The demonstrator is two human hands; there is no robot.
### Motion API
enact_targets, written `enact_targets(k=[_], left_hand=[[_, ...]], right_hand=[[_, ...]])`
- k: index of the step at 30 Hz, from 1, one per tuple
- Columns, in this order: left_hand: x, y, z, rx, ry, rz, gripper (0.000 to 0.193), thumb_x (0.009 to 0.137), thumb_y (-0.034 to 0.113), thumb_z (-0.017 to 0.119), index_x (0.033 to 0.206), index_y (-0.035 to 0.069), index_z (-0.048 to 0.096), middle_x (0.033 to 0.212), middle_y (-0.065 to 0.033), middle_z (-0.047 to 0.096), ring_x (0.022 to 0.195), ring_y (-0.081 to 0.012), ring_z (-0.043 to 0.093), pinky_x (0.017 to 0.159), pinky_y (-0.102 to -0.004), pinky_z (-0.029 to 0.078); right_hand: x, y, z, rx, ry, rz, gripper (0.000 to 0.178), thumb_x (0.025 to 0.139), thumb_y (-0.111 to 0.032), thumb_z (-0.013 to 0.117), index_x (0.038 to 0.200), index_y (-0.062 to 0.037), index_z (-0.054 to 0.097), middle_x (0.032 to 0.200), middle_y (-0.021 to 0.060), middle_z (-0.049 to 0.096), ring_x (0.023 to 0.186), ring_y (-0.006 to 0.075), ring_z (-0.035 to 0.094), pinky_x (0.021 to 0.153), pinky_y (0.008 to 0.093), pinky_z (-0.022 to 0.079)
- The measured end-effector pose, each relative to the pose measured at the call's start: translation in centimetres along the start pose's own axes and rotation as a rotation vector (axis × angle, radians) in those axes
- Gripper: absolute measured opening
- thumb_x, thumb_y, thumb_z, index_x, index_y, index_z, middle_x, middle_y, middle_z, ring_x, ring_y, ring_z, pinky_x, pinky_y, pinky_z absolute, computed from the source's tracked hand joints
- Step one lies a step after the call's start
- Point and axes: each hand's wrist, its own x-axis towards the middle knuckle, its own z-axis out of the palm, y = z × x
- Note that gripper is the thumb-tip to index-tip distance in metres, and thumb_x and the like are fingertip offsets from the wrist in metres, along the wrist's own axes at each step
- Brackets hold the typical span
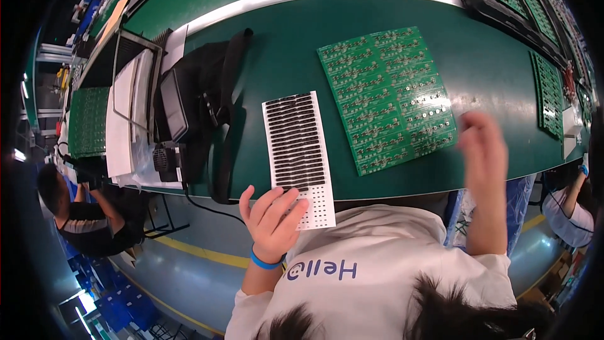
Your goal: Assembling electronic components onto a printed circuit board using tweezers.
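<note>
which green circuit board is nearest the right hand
The large central board, lying flat, its edge beside the right hand; the other boards sit farther off.

A black fabric bag (pixel 212 63) lies on the green tabletop (pixel 283 44) beside flat white sheets (pixel 121 151), and a yellow stripe (pixel 201 250) crosses the grey floor (pixel 195 283) near what seem to be blue plastic bins (pixel 129 305).

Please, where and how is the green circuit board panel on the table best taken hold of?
Probably the green circuit board panel is best held by its right edge, coming from the right, where the right hand is close. The panel seems to lie flat, and small parts are spread over its face, so thumb and fingers at the thin rim look safer than pressing its middle.
</note>
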Motion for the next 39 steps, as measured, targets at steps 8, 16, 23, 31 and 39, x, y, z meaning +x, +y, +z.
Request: enact_targets(k=[8,16,23,31,39], left_hand=[[2.2,0.9,2.0,0.111,0.287,0.166,0.022,0.069,0.015,0.076,0.088,0.025,0.073,0.102,0.0042,0.055,0.098,-0.0174,0.047,0.090,-0.0355,0.039],[3.8,0.3,1.9,-1.336,0.232,-0.463,0.081,0.077,0.024,0.070,0.139,0.002,0.024,0.124,-0.0204,0.050,0.112,-0.0282,0.052,0.101,-0.0402,0.038],[12.6,0.6,0.4,-1.318,-0.068,-0.423,0.045,0.084,-0.010,0.058,0.127,-0.003,0.046,0.117,-0.0130,0.057,0.106,-0.0167,0.058,0.089,-0.0266,0.047],[15.0,1.0,2.1,-1.326,-0.078,-0.338,0.046,0.084,-0.011,0.057,0.129,-0.003,0.048,0.119,-0.0113,0.058,0.108,-0.0163,0.057,0.091,-0.0274,0.046],[14.3,1.6,2.0,-1.240,-0.081,-0.311,0.050,0.080,-0.014,0.058,0.128,-0.006,0.047,0.121,-0.0147,0.057,0.109,-0.0190,0.058,0.092,-0.0294,0.047]], right_hand=[[-0.2,-5.4,9.6,0.929,-0.755,0.410,0.052,0.086,-0.007,0.065,0.128,-0.0014,0.036,0.107,0.0091,0.057,0.096,0.0118,0.055,0.082,0.0266,0.046],[3.5,-6.4,7.7,0.820,-0.621,0.199,0.042,0.084,0.003,0.062,0.122,-0.0019,0.044,0.114,0.0042,0.054,0.103,0.0102,0.054,0.091,0.0270,0.045],[6.8,-6.9,5.8,0.595,-0.583,-0.003,0.044,0.085,-0.001,0.063,0.125,-0.0026,0.045,0.112,0.0051,0.056,0.101,0.0114,0.055,0.087,0.0266,0.045],[8.4,-2.9,3.1,0.023,-0.074,-0.690,0.022,0.081,-0.010,0.070,0.101,-0.0065,0.062,0.088,0.0070,0.063,0.073,0.0201,0.061,0.062,0.0286,0.050],[8.5,-2.3,2.1,-0.106,0.046,-0.927,0.028,0.064,-0.015,0.077,0.091,-0.0127,0.069,0.080,0.0029,0.058,0.062,0.0182,0.057,0.050,0.0291,0.043]])
